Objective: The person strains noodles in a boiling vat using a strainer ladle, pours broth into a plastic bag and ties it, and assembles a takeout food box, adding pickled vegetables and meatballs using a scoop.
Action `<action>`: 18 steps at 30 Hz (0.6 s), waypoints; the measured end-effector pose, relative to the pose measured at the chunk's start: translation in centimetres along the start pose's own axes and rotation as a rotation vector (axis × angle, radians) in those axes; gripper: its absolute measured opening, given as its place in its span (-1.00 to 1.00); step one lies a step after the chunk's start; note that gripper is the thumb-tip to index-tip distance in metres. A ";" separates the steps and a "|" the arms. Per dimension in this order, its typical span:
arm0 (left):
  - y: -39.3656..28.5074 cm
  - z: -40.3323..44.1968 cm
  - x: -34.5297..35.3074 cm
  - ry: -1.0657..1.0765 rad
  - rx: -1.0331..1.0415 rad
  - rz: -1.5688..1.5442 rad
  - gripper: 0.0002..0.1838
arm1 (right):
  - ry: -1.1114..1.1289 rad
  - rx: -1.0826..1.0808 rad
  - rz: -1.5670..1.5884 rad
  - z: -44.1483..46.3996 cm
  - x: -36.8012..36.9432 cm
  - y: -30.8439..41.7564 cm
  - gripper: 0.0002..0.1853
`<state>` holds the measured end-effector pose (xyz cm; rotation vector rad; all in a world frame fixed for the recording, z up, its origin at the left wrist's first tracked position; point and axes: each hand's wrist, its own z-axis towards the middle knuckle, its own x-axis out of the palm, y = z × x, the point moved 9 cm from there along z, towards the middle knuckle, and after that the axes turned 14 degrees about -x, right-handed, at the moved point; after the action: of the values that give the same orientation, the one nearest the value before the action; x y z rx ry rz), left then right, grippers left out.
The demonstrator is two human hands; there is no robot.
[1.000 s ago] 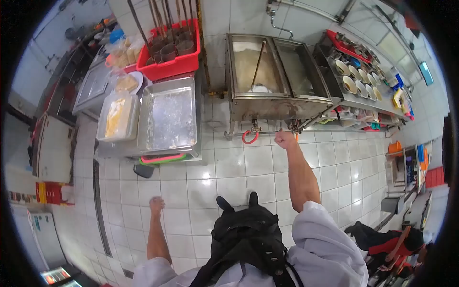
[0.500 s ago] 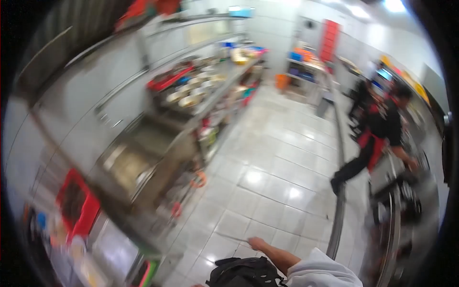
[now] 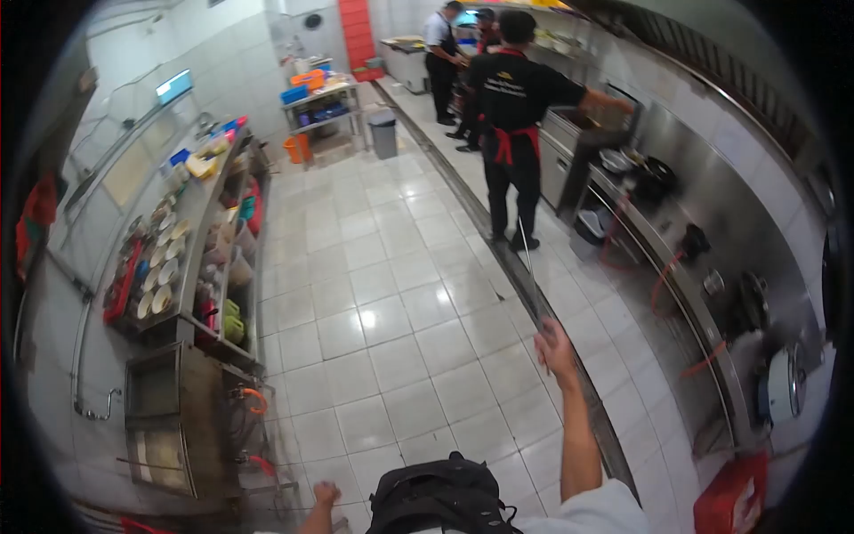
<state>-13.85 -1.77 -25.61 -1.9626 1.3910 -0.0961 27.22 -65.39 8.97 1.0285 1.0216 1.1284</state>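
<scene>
My right hand (image 3: 555, 347) is closed around one end of a long thin metal rod (image 3: 529, 267), which points forward over the floor drain. I cannot make out exactly what kind of tool it is. Low in the view, my left hand (image 3: 327, 492) hangs above the tiles with its fingers curled in, and nothing shows in it. Between my arms, a black backpack (image 3: 436, 494) sits against my front.
A person in black with a red apron tie (image 3: 511, 116) stands ahead at the right counter; other people are farther back. Bowls (image 3: 160, 271) line the left shelf. A dark drain channel (image 3: 471, 205) crosses the tiled floor. Pans (image 3: 658, 173) rest on the right counter.
My view has swung to the right. The rod, which pointed left, now points forward in my right hand. My left hand has come into clear view. The nearest person now stands upright.
</scene>
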 end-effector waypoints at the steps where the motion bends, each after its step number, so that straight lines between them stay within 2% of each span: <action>1: -2.6 2.4 1.1 0.086 -0.058 -0.055 -0.90 | -0.084 -0.128 0.064 0.7 -0.1 1.6 -0.62; 2: -7.3 2.2 3.3 0.205 -0.049 -0.140 -0.87 | -0.104 -0.118 0.061 1.0 0.6 3.1 -0.62; 3: -11.6 1.9 4.9 0.092 -0.064 0.061 -0.88 | -0.184 -0.141 0.161 1.4 1.0 5.2 -0.64; 5: -20.0 0.6 9.0 0.101 0.122 0.103 -0.81 | -0.265 -0.171 0.266 1.7 0.2 7.1 -0.67; 7: -26.7 -2.7 13.2 0.138 0.288 0.118 -0.77 | -0.133 0.035 0.653 2.2 1.3 6.1 -0.76; 8: -28.5 -4.3 15.0 0.171 0.339 0.109 -0.75 | -0.123 0.031 0.657 2.2 0.9 6.6 -0.76; 11: -29.2 -6.9 19.3 0.227 0.417 0.149 -0.79 | 0.008 -0.029 0.821 2.9 1.6 10.0 -0.83; 13: -26.0 -7.3 21.2 0.266 0.408 0.215 -0.79 | -0.170 0.008 0.880 3.7 1.1 10.7 -0.85; 14: -23.7 -7.0 21.6 0.252 0.443 0.292 -0.79 | -0.039 0.030 0.961 4.3 1.4 10.2 -0.86; 15: -21.1 -6.8 21.2 0.187 0.463 0.374 -0.76 | -0.010 0.034 0.965 4.7 1.0 9.6 -0.86; 17: -14.0 -4.4 18.5 -0.074 0.454 0.504 -0.70 | 0.091 0.104 1.276 5.4 2.1 8.2 -0.83; 18: -10.3 -4.2 16.6 -0.086 0.280 0.453 -0.72 | 0.256 0.129 1.460 5.9 2.2 7.3 -0.78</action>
<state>-0.64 -16.31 -21.99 -1.3758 1.6320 0.0050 31.78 -62.92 17.10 1.8326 0.3936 2.4088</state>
